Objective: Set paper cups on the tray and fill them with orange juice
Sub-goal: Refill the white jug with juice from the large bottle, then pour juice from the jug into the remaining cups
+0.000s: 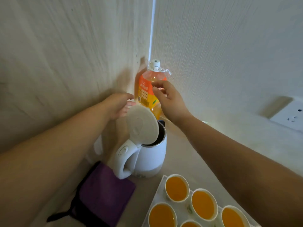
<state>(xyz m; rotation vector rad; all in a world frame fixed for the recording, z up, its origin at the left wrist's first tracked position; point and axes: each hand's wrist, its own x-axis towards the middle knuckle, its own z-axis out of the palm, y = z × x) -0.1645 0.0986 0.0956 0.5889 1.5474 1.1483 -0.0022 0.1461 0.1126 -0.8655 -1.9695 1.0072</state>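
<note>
Holding the left hand and right hand out over the open kettle, keeping the capped bottle just right of the relaxed, empty left fingers and just beyond the loosely spread, empty right fingers, with juice-filled cups sitting on the tray well behind them.

Filled paper cups on tray; juice bottle upright, capped.
</note>
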